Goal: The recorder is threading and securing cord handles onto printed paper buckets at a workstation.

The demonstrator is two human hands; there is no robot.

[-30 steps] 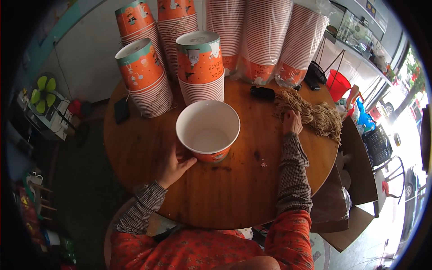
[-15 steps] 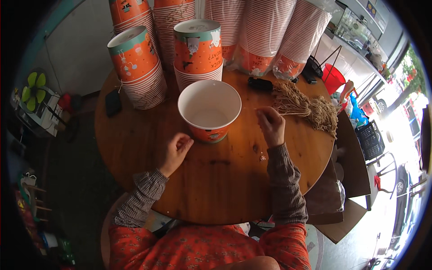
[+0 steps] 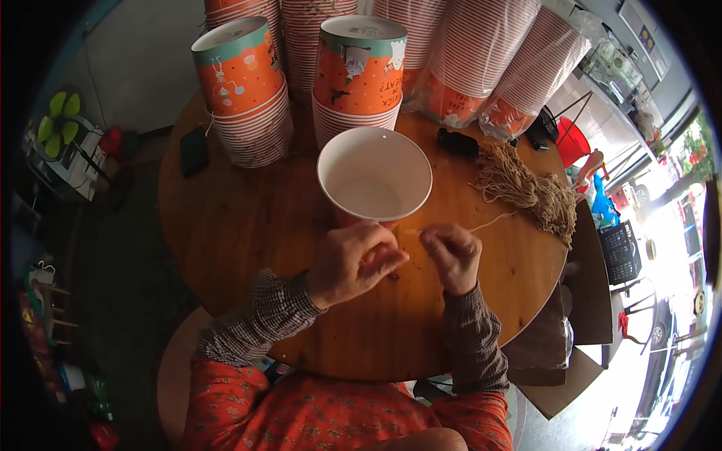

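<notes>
A white-lined paper bucket (image 3: pixel 376 177) with an orange outside stands upright on the round wooden table (image 3: pixel 248 225), its mouth facing me. My left hand (image 3: pixel 357 259) is at its near side, fingers curled and partly overlapping the bucket's lower wall; anything inside them is hidden. Just right of it, my right hand (image 3: pixel 453 255) pinches a thin beige string (image 3: pixel 496 220) between thumb and forefinger. That string trails back toward a tangled bundle of strings (image 3: pixel 526 184) on the table's right side. A faint pale bit shows between the two hands.
Nested stacks of upside-down orange buckets (image 3: pixel 361 75) (image 3: pixel 244 90) rise behind the bucket, and plastic-wrapped stacks (image 3: pixel 474 60) stand at the back right. A black object (image 3: pixel 457 141) lies near the strings; a dark flat item (image 3: pixel 193 152) is at left. An opened cardboard box (image 3: pixel 553 338) adjoins the table's right edge.
Both hands have come closer together in front of the bucket. My left hand moved right and my right hand moved nearer to me, with string now visibly trailing from it.
</notes>
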